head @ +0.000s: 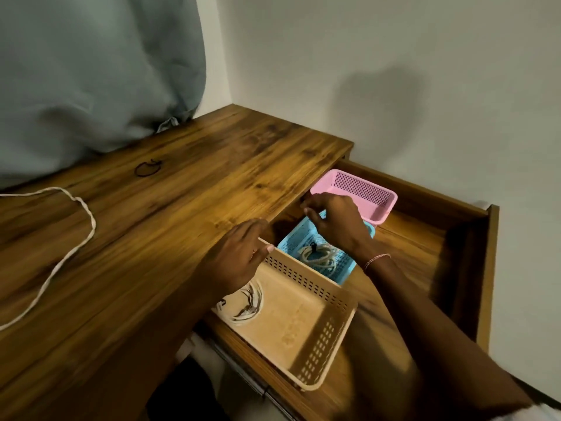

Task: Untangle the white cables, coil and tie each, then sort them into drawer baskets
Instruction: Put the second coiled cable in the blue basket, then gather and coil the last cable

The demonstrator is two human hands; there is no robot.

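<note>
Gripping the far left corner of the tan basket [303,326] with the left hand [239,259], thumb inside the rim and fingers curled over the outside. Reaching the right hand [334,221] over the blue basket [291,241], fingers bent down near its far rim. Too blurry to tell whether pinching something or holding nothing. Wearing a thin bracelet [376,259] on the right wrist.

Can see three baskets in a row inside the open drawer [425,238] on the right: tan nearest, blue in the middle and touching the tan one, pink basket [364,189] farthest. Can see a coiled cable [321,258] in the blue basket, white, held with a small black tie [312,247]. Can see a second coil [249,305] in the near left part of the tan basket, partly hidden under the left arm.

Can also see a loose cable [88,235] on the desk [151,253], well off to the left, long and white, not coiled, running out past the left edge. Can see a small black loop [147,169] lying alone farther back on the wood.

Looking at the desk: brown wood with dark streaks, shiny in the warm light. Behind it, a plain white wall [394,41] with a soft dark shadow on it. At the far left, a grey-blue curtain [91,71] hanging down, its bottom resting on the desk.
</note>
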